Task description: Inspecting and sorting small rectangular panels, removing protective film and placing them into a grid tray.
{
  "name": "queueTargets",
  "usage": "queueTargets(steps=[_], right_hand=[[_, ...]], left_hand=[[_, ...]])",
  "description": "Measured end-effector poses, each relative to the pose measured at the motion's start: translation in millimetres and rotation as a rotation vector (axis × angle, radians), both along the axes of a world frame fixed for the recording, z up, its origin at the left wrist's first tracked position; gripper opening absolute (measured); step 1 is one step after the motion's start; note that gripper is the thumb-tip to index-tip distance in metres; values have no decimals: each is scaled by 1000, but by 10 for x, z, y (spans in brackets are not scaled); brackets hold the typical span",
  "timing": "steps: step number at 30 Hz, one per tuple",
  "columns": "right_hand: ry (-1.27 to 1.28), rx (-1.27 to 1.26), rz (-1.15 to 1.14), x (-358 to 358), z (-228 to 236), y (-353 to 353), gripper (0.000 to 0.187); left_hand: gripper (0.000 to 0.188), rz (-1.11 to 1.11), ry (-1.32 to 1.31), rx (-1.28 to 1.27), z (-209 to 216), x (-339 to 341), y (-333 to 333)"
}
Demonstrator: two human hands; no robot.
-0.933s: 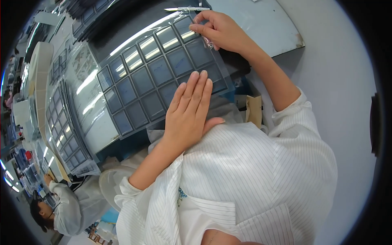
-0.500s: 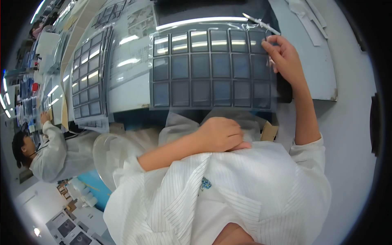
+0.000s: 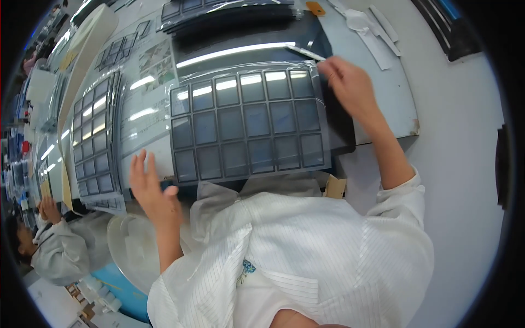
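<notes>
A clear film-covered sheet (image 3: 229,132) of dark square panels, set in rows, lies in front of me at the table's near edge. At its far right corner is my right hand (image 3: 350,90), fingers curled and closed; what they pinch is hidden. Their tips meet the film's corner and the near end of a slim white pen-like tool (image 3: 306,52). My left hand (image 3: 155,188) is raised off the sheet's near left corner, fingers spread, holding nothing.
To the left stands a stack of similar panel sheets (image 3: 95,136). More panel sheets (image 3: 219,13) lie at the back, beyond a dark mat (image 3: 246,44). White strips (image 3: 372,38) rest at the far right. Another person (image 3: 60,246) sits at the left.
My left hand has risen from my lap toward the left and its fingers have spread. My right hand remains by the sheet's far right corner. The whole view has shifted.
</notes>
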State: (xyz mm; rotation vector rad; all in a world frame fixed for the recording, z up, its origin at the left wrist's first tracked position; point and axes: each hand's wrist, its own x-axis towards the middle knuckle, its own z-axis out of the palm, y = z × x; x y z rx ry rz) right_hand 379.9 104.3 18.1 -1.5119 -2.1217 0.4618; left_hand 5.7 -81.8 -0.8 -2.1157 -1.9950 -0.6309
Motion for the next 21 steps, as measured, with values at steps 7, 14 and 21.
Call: queueTargets(steps=[7, 14, 21], right_hand=[[-312, 422, 163, 142, -136, 479, 20], [-584, 517, 70, 51, -227, 660, 16], [-50, 145, 47, -47, 8, 246, 25]], left_hand=[[46, 379, -422, -425, 44, 64, -161], [38, 280, -1585, -403, -267, 168, -169], [26, 100, -1680, -487, -157, -210, -387]])
